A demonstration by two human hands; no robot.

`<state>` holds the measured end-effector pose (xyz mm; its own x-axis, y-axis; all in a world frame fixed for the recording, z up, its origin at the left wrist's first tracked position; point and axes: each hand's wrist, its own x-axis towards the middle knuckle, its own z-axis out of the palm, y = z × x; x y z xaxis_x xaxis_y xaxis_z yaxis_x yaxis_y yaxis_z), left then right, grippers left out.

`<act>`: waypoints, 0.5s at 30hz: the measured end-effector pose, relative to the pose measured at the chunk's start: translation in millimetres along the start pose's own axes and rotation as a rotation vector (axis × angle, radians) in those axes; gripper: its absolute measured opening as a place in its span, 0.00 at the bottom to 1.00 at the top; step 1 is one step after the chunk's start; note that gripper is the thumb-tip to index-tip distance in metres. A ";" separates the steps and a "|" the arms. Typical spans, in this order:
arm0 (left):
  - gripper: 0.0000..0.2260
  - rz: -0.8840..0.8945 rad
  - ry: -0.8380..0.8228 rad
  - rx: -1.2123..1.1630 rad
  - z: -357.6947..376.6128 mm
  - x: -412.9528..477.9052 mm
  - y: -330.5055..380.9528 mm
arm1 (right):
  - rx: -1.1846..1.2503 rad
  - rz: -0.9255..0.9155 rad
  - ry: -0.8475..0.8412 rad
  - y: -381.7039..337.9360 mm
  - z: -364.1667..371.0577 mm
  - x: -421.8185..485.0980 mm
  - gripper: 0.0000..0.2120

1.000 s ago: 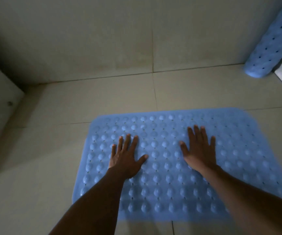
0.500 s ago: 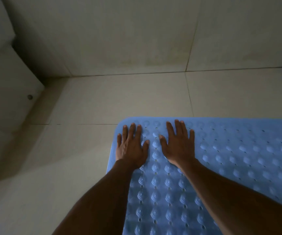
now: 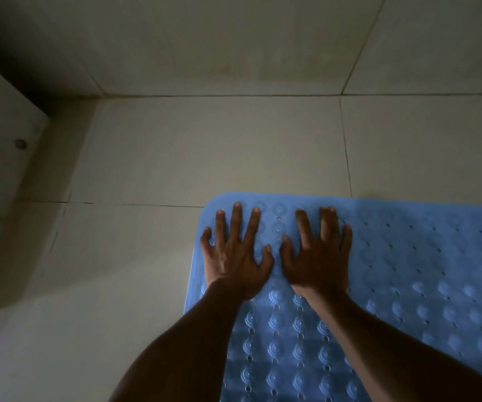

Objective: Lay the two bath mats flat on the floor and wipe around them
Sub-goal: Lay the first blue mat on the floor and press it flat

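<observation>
Bath mat [image 3: 408, 285], blue and bumpy, lies flat on the tiled floor [image 3: 205, 155].
Your left hand [image 3: 235, 256] and right hand [image 3: 319, 256] press its far left corner, fingers straight and spread.

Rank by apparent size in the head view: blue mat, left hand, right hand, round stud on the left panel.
1. blue mat
2. left hand and right hand: they look alike, so not ranked
3. round stud

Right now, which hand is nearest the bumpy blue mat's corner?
The left hand, flat at the corner of the bumpy blue bath mat; the right hand lies farther in.
</observation>
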<state>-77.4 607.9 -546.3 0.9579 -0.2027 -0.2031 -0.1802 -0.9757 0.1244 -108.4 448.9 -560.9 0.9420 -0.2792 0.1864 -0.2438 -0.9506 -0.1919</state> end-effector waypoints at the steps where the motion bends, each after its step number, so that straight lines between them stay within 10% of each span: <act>1: 0.35 0.001 -0.014 0.015 -2.3 1.4 0.1 | -0.017 0.008 -0.033 0.1 -0.8 1.0 0.29; 15: 0.33 0.016 -0.087 0.142 -16.5 10.0 4.3 | -0.045 -0.024 -0.141 1.3 0.3 5.4 0.31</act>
<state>-65.0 603.1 -531.8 0.9327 -0.2190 -0.2864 -0.2312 -0.9729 -0.0092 -103.6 446.2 -560.4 0.9699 -0.2380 0.0522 -0.2284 -0.9627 -0.1451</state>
